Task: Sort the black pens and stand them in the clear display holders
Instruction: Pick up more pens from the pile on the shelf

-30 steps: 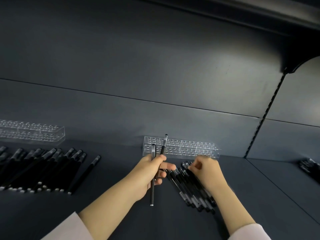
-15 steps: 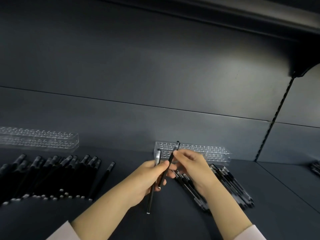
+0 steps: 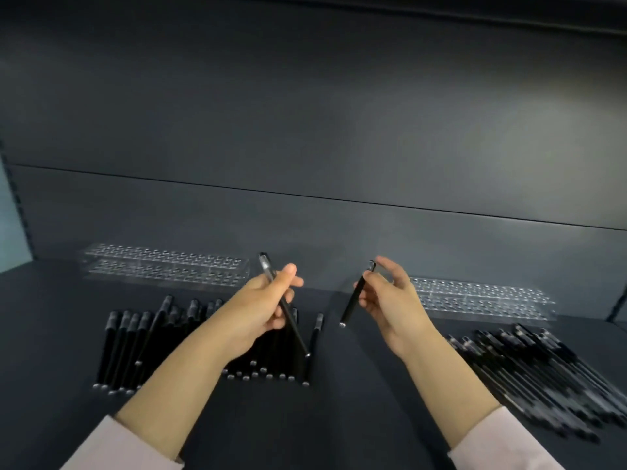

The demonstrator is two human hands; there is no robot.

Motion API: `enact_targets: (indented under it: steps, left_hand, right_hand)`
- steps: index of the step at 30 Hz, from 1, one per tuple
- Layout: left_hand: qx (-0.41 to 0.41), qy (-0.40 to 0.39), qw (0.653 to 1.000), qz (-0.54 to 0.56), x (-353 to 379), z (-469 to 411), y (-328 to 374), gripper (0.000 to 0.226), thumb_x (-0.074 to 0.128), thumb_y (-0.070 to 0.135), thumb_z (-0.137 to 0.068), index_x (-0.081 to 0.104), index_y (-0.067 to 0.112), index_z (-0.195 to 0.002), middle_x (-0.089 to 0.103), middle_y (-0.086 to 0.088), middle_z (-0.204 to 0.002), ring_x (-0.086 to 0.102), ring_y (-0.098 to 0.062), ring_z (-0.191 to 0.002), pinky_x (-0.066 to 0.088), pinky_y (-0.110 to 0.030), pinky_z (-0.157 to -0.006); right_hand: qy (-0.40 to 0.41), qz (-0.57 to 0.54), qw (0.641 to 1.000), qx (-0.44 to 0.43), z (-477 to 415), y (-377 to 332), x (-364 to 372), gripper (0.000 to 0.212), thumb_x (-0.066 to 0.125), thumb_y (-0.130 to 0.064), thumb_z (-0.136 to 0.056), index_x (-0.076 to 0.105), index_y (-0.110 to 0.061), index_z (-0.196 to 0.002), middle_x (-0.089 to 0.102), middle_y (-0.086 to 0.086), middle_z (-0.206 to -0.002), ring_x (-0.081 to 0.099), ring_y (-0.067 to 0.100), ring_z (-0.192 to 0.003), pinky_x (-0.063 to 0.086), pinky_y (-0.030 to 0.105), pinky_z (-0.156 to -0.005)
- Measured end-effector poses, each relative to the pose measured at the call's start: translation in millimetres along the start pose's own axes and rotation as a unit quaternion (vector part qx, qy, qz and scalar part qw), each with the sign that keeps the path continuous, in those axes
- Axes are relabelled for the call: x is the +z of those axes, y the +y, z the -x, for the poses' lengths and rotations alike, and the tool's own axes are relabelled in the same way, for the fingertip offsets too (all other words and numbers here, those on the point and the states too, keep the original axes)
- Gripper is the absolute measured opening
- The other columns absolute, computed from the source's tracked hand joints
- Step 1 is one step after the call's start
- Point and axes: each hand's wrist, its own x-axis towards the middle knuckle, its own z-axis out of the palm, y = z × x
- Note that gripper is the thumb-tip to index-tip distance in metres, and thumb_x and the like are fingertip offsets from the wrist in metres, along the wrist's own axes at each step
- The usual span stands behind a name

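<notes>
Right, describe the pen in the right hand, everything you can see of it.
The pen is a slim, matte black stick with a small silvery lower end and a paler, glinting top. The right hand pinches its upper part between thumb and fingers. It hangs tilted in the air, lower end toward the person's left, above the dark shelf, touching nothing but that hand. Blur hides finer detail.

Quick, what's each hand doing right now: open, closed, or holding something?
Left hand: closed on a clear-capped pen, held slanted.
Right hand: pinching an all-black pen near its top end.
</notes>
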Motion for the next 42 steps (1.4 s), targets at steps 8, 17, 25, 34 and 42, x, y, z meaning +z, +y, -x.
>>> enact_targets:
  steps: [8,17,25,34,42]
  left_hand:
    - [0.063,0.07,0.97,-0.224,-85.3,-12.6,-1.3,0.03,0.06,0.045,-0.092,0.058,0.016,-0.102,0.062,0.0,-0.076,0.054,-0.014,-0.062,0.044,-0.027,-0.06]
    - [0.094,0.071,0.844,-0.523,-85.7,-34.4,-21.5,0.065,0.052,0.051,-0.095,0.038,0.011,-0.145,0.066,-0.009,-0.103,0.064,-0.023,-0.091,0.052,-0.036,-0.08]
    - [0.103,-0.007,0.806,-0.583,-83.4,-25.7,-28.0,0.055,0.049,0.05,-0.096,0.04,0.025,-0.145,0.044,0.001,-0.144,0.03,-0.025,-0.137,0.034,-0.042,-0.109]
    - [0.041,-0.076,0.78,-0.62,-88.7,-24.7,-26.2,0.05,0.026,0.045,-0.105,0.017,0.039,-0.154,0.011,0.012,-0.163,0.007,-0.025,-0.147,0.013,-0.046,-0.117]
    - [0.095,-0.035,0.774,-0.625,-58.2,-15.3,-4.9,0.049,0.037,0.047,-0.102,0.035,0.035,-0.149,0.024,0.002,-0.16,0.016,-0.028,-0.147,0.02,-0.048,-0.118]
  right_hand:
    - [-0.087,0.299,0.948,-0.071,5.2,33.9,56.9,0.035,0.056,-0.014,-0.093,0.049,-0.028,-0.124,0.058,0.002,-0.067,0.057,0.007,-0.055,0.053,0.027,-0.063]
    - [-0.129,0.436,0.888,-0.072,13.6,54.1,69.4,0.048,0.069,-0.017,-0.087,0.052,-0.022,-0.131,0.065,0.003,-0.071,0.059,0.007,-0.047,0.052,0.019,-0.055]
    - [-0.13,0.452,0.88,-0.067,17.6,56.7,61.3,0.03,0.072,-0.013,-0.084,0.064,-0.014,-0.113,0.061,0.002,-0.09,0.058,0.002,-0.041,0.045,0.009,-0.052]
    - [-0.133,0.475,0.864,-0.103,18.8,57.8,60.4,0.034,0.073,-0.021,-0.084,0.066,-0.017,-0.117,0.058,0.0,-0.099,0.056,0.001,-0.055,0.044,0.01,-0.059]
    - [-0.101,0.543,0.817,-0.164,22.1,9.8,17.2,0.037,0.074,-0.025,-0.081,0.066,-0.02,-0.117,0.06,-0.002,-0.109,0.054,0.006,-0.087,0.034,0.003,-0.069]
